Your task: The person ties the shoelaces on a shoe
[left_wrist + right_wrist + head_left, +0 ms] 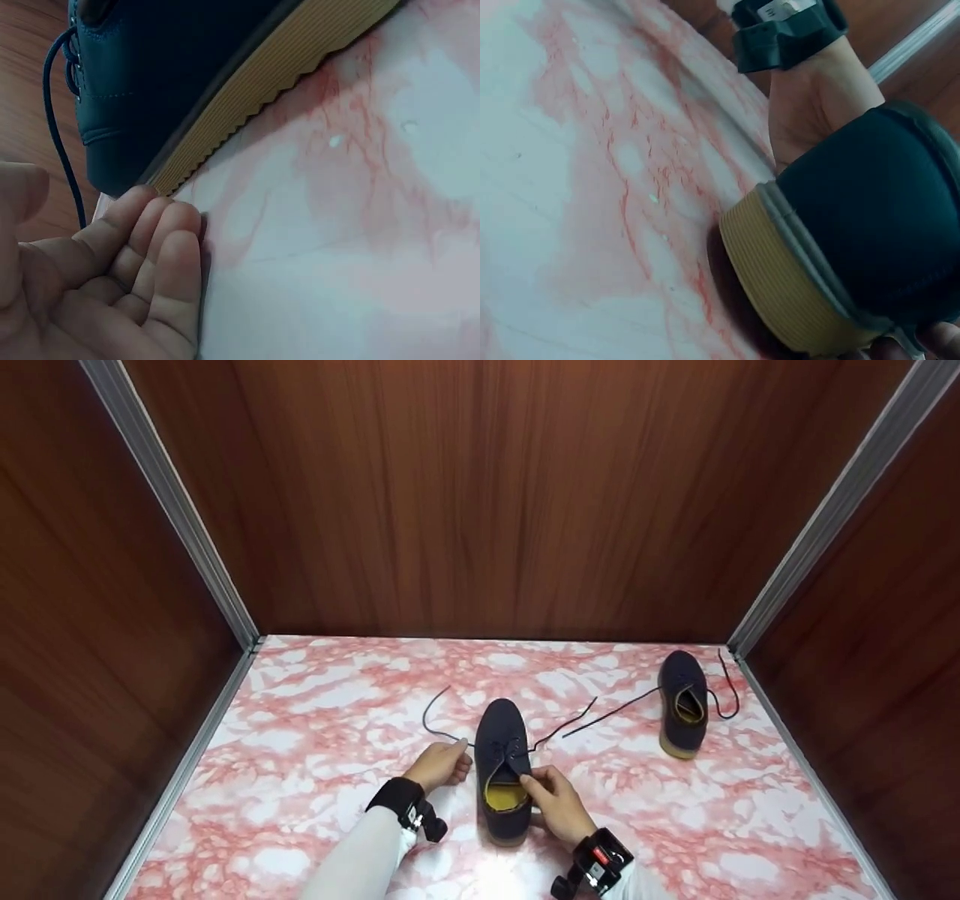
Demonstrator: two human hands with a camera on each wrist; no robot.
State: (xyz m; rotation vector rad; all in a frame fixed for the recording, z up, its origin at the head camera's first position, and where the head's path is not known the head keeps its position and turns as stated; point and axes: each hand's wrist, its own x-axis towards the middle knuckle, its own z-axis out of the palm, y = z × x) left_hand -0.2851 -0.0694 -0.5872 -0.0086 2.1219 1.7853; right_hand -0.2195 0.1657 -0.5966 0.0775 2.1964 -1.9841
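Note:
A dark navy lace-up shoe (pixel 501 726) with a yellow inside stands toe away, its laces loose to both sides. The left wrist view shows the shoe's side (pixel 180 67) above a ridged tan sole. My right hand (pixel 556 804) grips its right side, the thumb on the rim of the opening. In the right wrist view, the heel (pixel 877 217) hides most of that hand. To the left, my left hand (pixel 112 285) has loosely curled fingers with nothing between them, close to the sole. The left lace (pixel 435 730) runs out just beyond that hand.
A matching shoe (pixel 682 690) stands at the far right, its laces spread to both sides. The red-and-white marbled table (pixel 337 697) is bounded by brown wood-grain panels (pixel 480 510) with grey metal edging (pixel 180 517).

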